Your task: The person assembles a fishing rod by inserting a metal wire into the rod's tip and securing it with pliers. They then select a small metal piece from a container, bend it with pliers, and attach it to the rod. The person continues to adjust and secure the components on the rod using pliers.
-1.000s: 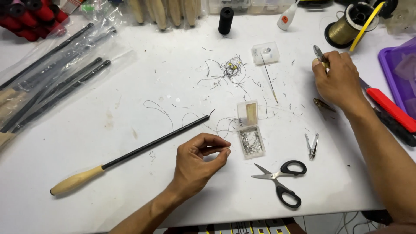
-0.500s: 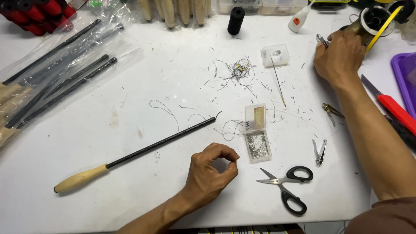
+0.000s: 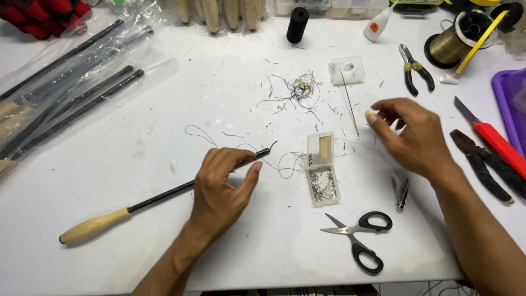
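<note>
A thin black rod with a pale wooden handle lies slanted across the white table. My left hand lies over its thin end, fingers curled on top and thumb beside it. A loose black thread loops from the rod's tip. My right hand hovers above the table with spread fingers and holds nothing; its fingertips are near a long needle. Between the hands sits a small open clear box of tiny metal parts.
Black scissors and small clippers lie near the front edge. Pliers, a gold thread spool, a red-handled knife and a purple tray are at the right. Bagged rods fill the left; a thread tangle lies mid-table.
My left hand has moved up from a pinch near the front edge onto the rod's thin end. My right hand came back from the far right corner toward the middle.
</note>
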